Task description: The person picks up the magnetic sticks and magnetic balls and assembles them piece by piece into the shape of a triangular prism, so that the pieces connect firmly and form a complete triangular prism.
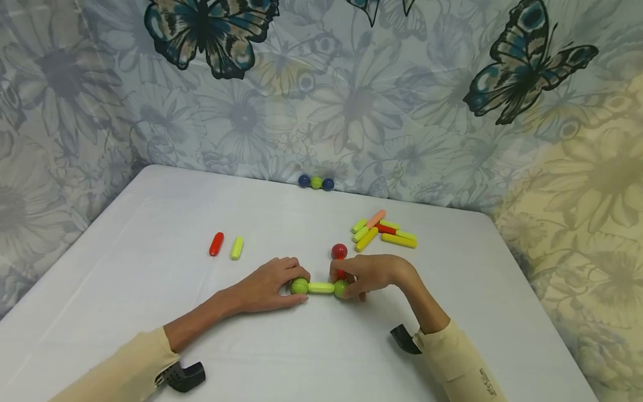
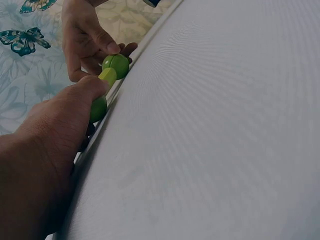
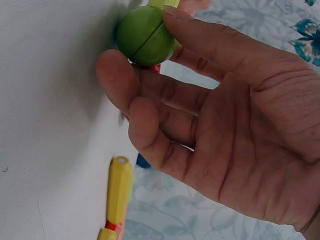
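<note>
A yellow-green rod (image 1: pixel 321 288) joins two green balls on the white table. My left hand (image 1: pixel 273 285) holds the left green ball (image 1: pixel 300 286) between thumb and fingers. At the other end, the thumb and fingers of my right hand (image 1: pixel 377 273) pinch the right green ball (image 1: pixel 340 289); in the right wrist view that green ball (image 3: pixel 146 36) shows a groove across it. From this ball a red rod (image 1: pixel 341 274) runs away from me to a red ball (image 1: pixel 339 251). The right fingers partly cover the red rod and its joint.
Beyond the right hand lies a loose pile of yellow, green, red and orange rods (image 1: pixel 384 230). A red rod (image 1: pixel 216 244) and a yellow-green rod (image 1: pixel 237 248) lie apart at left. Blue and green balls (image 1: pixel 316 182) sit in a row at the table's (image 1: pixel 251 212) back edge, against the patterned cloth.
</note>
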`<state>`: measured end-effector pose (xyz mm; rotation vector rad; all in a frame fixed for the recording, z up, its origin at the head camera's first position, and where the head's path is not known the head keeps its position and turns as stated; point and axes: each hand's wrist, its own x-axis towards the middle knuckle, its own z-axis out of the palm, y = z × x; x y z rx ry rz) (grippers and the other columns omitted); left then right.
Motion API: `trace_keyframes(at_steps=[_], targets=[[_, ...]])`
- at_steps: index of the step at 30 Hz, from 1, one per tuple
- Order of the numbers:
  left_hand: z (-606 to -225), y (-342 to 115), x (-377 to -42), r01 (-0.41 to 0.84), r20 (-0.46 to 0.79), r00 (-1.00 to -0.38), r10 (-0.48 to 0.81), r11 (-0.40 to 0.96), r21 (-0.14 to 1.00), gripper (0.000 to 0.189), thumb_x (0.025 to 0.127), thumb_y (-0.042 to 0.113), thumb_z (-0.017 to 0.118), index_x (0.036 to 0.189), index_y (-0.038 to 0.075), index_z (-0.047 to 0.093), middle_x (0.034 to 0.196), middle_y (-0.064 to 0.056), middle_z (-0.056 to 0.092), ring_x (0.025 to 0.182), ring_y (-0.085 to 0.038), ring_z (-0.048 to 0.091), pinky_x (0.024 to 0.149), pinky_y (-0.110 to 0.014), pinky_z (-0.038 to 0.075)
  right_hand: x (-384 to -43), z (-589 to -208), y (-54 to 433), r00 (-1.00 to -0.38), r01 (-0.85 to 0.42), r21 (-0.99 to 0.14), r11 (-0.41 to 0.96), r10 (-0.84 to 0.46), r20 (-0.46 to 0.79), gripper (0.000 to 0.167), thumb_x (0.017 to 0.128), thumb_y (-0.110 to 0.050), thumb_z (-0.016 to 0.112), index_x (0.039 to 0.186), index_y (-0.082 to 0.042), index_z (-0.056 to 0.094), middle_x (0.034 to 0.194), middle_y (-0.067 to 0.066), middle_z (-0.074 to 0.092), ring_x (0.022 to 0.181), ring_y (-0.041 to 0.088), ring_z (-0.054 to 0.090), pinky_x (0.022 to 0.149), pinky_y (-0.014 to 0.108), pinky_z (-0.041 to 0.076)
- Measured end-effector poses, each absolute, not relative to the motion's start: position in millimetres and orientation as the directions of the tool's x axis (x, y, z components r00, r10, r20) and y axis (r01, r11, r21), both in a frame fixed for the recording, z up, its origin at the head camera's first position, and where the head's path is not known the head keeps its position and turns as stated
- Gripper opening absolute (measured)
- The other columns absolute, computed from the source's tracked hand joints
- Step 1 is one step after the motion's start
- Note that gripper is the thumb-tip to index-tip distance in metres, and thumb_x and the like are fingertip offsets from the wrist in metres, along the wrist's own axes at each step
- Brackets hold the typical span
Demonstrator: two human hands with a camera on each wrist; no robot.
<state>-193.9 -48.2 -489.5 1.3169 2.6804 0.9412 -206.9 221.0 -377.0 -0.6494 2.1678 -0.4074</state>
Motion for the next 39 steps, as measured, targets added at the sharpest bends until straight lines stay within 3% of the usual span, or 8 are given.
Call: trace_keyframes(at_steps=[8,14,17,21,26,32,36,39], targets=[[-484.1,-49.7,-193.6,0.680,0.188,-0.659,0.728,0.470,0.563,0.028,0.097,0.042,0.072,0.122,0.030,0.066,0.104,0.016,0.056,0.095,-0.003,0.051,0.089,-0.027,0.046,-207.1,-375.9,220.3,-0.532,-0.318,-0.471,0.823,-0.566,-0.629,0.021,0.100,-0.014,0.069,0.116,-0.019,0.057,0.092,0.001,0.064,0.071,0.020,0.070,0.082,0.027,0.050],[-467.9,-58.0,-197.3,0.664,0.152,-0.672,0.724,0.499,0.557,0.047,0.097,0.051,0.070,0.136,0.026,0.062,0.118,0.009,0.055,0.108,-0.007,0.050,0.092,-0.027,0.051,-206.2,-377.0,221.1,-0.535,-0.299,-0.473,0.829,-0.556,-0.636,0.020,0.100,-0.015,0.069,0.116,-0.019,0.057,0.092,0.001,0.063,0.072,0.019,0.069,0.083,0.028,0.050],[-456.2,-66.2,-204.6,0.699,0.233,-0.700,0.675,0.580,0.419,0.047,0.098,0.049,0.070,0.136,0.021,0.064,0.119,0.003,0.058,0.106,-0.011,0.052,0.089,-0.030,0.052,-205.8,-377.1,221.4,-0.535,-0.300,-0.471,0.829,-0.555,-0.637,0.021,0.100,-0.015,0.070,0.116,-0.019,0.058,0.092,0.001,0.063,0.072,0.019,0.070,0.084,0.028,0.050],[-440.3,-83.3,-214.0,0.648,0.346,-0.740,0.577,0.749,0.137,0.038,0.097,0.037,0.074,0.126,0.013,0.069,0.106,-0.005,0.061,0.090,-0.020,0.056,0.075,-0.036,0.049,-207.0,-375.8,220.8,-0.540,-0.321,-0.463,0.826,-0.562,-0.627,0.021,0.100,-0.014,0.070,0.116,-0.020,0.058,0.092,0.002,0.062,0.072,0.019,0.070,0.083,0.028,0.049],[-432.6,-102.8,-215.4,0.493,0.250,-0.837,0.487,0.869,-0.044,0.029,0.098,0.027,0.072,0.119,0.008,0.066,0.095,-0.011,0.063,0.081,-0.029,0.062,0.072,-0.044,0.050,-206.9,-375.3,220.5,-0.541,-0.310,-0.460,0.832,-0.553,-0.634,0.020,0.100,-0.015,0.070,0.116,-0.021,0.058,0.091,0.002,0.061,0.072,0.019,0.069,0.083,0.029,0.048],[-434.1,-109.5,-215.8,0.477,0.120,-0.876,0.467,0.877,0.063,0.019,0.093,0.008,0.066,0.111,0.005,0.064,0.083,-0.012,0.059,0.065,-0.027,0.055,0.059,-0.039,0.047,-206.5,-376.0,220.8,-0.541,-0.313,-0.458,0.832,-0.553,-0.634,0.020,0.100,-0.015,0.069,0.116,-0.021,0.057,0.091,0.002,0.062,0.072,0.019,0.068,0.084,0.029,0.048],[-434.8,-104.9,-219.8,0.455,0.024,-0.885,0.466,0.851,0.260,0.026,0.093,0.008,0.062,0.119,0.007,0.064,0.091,-0.010,0.063,0.070,-0.021,0.052,0.061,-0.032,0.042,-206.9,-376.7,220.7,-0.540,-0.318,-0.456,0.831,-0.554,-0.633,0.020,0.100,-0.015,0.069,0.116,-0.021,0.057,0.092,0.001,0.062,0.073,0.018,0.068,0.083,0.028,0.048],[-435.4,-98.4,-220.3,0.436,0.008,-0.877,0.480,0.790,0.431,0.029,0.096,0.012,0.062,0.124,0.009,0.065,0.087,-0.006,0.062,0.072,-0.017,0.051,0.065,-0.028,0.040,-207.0,-377.9,220.7,-0.538,-0.319,-0.460,0.829,-0.558,-0.632,0.020,0.100,-0.016,0.069,0.115,-0.021,0.057,0.092,0.001,0.061,0.072,0.018,0.067,0.081,0.028,0.048]])
